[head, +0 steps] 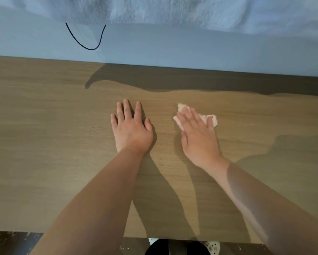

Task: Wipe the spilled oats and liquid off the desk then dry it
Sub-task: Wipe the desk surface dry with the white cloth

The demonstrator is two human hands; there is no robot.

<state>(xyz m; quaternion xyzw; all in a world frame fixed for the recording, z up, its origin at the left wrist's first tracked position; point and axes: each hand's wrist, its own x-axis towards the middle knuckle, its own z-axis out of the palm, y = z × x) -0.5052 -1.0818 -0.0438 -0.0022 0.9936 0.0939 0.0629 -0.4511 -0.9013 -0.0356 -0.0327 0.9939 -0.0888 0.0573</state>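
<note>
Flat-fingered, the right grip [198,133] presses a crumpled whitish paper-like wipe [212,120]: soft, light, probably tearable, best bunched under the palm. The left grip [131,129] alongside lies spread, empty.

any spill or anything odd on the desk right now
No oats or liquid show on the desk. Only a crumpled paper towel lies pressed under the right hand; the left hand rests flat beside it.

The desk [44,144] gives room left and right; the wall [191,52] (a cable [91,49] hangs there) blocks beyond.
</note>
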